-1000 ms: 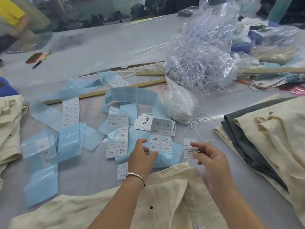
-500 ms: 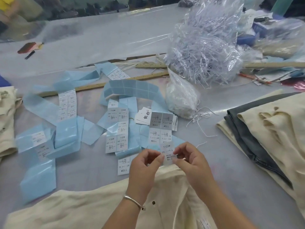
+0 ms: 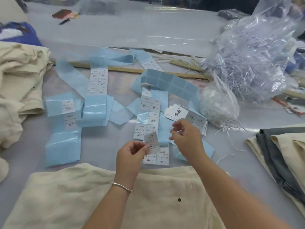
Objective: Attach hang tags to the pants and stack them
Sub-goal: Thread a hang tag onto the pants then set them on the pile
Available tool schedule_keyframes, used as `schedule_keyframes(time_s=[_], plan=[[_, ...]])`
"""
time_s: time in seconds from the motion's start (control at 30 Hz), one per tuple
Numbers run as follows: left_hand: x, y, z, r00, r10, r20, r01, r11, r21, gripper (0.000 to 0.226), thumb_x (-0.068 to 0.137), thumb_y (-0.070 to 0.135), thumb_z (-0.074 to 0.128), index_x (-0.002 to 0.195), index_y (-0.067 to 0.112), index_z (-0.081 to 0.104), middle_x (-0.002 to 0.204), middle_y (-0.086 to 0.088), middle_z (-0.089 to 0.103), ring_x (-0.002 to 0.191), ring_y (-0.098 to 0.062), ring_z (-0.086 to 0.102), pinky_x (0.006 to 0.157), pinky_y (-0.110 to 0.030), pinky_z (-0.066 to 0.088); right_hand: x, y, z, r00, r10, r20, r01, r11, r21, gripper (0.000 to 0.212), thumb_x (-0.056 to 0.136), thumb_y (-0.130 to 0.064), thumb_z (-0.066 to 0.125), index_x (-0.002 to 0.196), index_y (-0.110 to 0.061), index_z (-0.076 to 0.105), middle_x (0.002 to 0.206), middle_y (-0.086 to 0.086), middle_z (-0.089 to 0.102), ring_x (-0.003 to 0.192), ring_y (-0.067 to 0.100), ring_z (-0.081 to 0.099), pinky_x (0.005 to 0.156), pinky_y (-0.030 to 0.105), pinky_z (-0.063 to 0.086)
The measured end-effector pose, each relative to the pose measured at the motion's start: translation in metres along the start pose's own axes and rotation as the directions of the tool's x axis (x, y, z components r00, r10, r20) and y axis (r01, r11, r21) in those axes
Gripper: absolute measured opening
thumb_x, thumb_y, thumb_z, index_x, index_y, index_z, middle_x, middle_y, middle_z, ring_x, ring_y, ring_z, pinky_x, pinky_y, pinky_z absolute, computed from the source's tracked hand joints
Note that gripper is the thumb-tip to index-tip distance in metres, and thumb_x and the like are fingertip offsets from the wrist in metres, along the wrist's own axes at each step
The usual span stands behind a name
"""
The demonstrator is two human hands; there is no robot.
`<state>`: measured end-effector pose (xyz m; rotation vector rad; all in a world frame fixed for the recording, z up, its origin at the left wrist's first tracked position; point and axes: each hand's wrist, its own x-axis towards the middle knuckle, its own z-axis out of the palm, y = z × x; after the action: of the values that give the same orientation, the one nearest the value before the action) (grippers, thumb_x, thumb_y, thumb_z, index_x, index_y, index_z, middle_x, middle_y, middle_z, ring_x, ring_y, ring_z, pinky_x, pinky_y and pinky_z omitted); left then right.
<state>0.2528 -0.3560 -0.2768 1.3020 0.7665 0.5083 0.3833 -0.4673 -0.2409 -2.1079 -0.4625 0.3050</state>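
Cream pants (image 3: 82, 199) lie flat along the near edge of the table, under both my forearms. My left hand (image 3: 131, 156) pinches a single white size label (image 3: 151, 140) by its lower edge. My right hand (image 3: 187, 139) hovers just right of it with curled fingers, over a small stack of white hang tags (image 3: 177, 111). Whether it holds anything is unclear. Blue backing strips with printed labels (image 3: 149, 113) are spread out beyond my hands.
Folded grey and cream pants (image 3: 287, 156) are stacked at the right. A rumpled cream pile (image 3: 18, 80) fills the left. A large clear bag of tag strings (image 3: 247, 60), a smaller bag (image 3: 217, 106) and a wooden ruler (image 3: 125, 69) lie behind the labels.
Both hands held the label together half a second ago. Now only my left hand has it, and my right hand has moved up and right toward the hang tags.
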Motion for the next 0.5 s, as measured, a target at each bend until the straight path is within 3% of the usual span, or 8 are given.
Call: schedule_keyframes(time_s=[0.07, 0.13, 0.23, 0.33, 0.5], plan=[[0.012, -0.001, -0.002, 0.999, -0.038, 0.021, 0.040, 0.994, -0.099, 0.015, 0.080, -0.003, 0.072, 0.075, 0.009, 0.065, 0.062, 0.007, 0.067, 0.055, -0.001, 0.058, 0.053, -0.012, 0.047, 0.031, -0.004, 0.003, 0.993, -0.112, -0.038, 0.108, 0.989, -0.104, 0.024, 0.082, 0.002, 0.058, 0.091, -0.021, 0.059, 0.086, -0.006, 0.066, 0.081, 0.013, 0.065, 0.076, 0.032, 0.052], [0.022, -0.004, -0.003, 0.993, -0.081, 0.084, 0.098, 0.969, -0.228, 0.020, 0.080, -0.002, 0.071, 0.072, 0.015, 0.066, 0.062, 0.007, 0.064, 0.055, -0.003, 0.057, 0.053, -0.014, 0.046, 0.066, -0.006, 0.006, 0.986, -0.162, 0.037, 0.166, 0.944, -0.284, 0.032, 0.083, -0.002, 0.063, 0.110, -0.017, 0.060, 0.108, -0.002, 0.065, 0.100, 0.016, 0.061, 0.090, 0.032, 0.049], [0.031, -0.011, 0.001, 0.979, -0.104, 0.173, 0.153, 0.941, -0.301, 0.023, 0.078, 0.006, 0.075, 0.066, 0.024, 0.067, 0.064, 0.007, 0.061, 0.058, -0.004, 0.053, 0.056, -0.015, 0.045, 0.111, 0.004, 0.003, 0.989, -0.007, 0.150, 0.099, 0.781, -0.616, 0.062, 0.081, -0.023, 0.074, 0.134, -0.010, 0.045, 0.136, 0.008, 0.049, 0.121, 0.028, 0.047, 0.098, 0.036, 0.039], [0.041, -0.009, 0.009, 0.966, -0.114, 0.233, 0.188, 0.927, -0.324, 0.022, 0.074, 0.009, 0.076, 0.064, 0.026, 0.066, 0.063, 0.006, 0.060, 0.057, -0.005, 0.051, 0.057, -0.015, 0.043, 0.133, 0.018, -0.005, 0.973, 0.154, 0.171, 0.035, 0.636, -0.771, 0.074, 0.072, -0.043, 0.081, 0.129, -0.011, 0.046, 0.130, 0.009, 0.053, 0.119, 0.029, 0.048, 0.095, 0.039, 0.043], [0.062, 0.004, 0.021, 0.957, -0.097, 0.275, 0.184, 0.933, -0.310, 0.022, 0.083, 0.000, 0.069, 0.073, 0.017, 0.060, 0.064, 0.003, 0.061, 0.055, -0.006, 0.050, 0.050, -0.015, 0.039, 0.141, 0.029, -0.009, 0.975, 0.139, 0.172, 0.050, 0.619, -0.784, 0.075, 0.066, -0.053, 0.081, 0.123, -0.013, 0.053, 0.118, 0.008, 0.051, 0.114, 0.028, 0.047, 0.093, 0.042, 0.044]])
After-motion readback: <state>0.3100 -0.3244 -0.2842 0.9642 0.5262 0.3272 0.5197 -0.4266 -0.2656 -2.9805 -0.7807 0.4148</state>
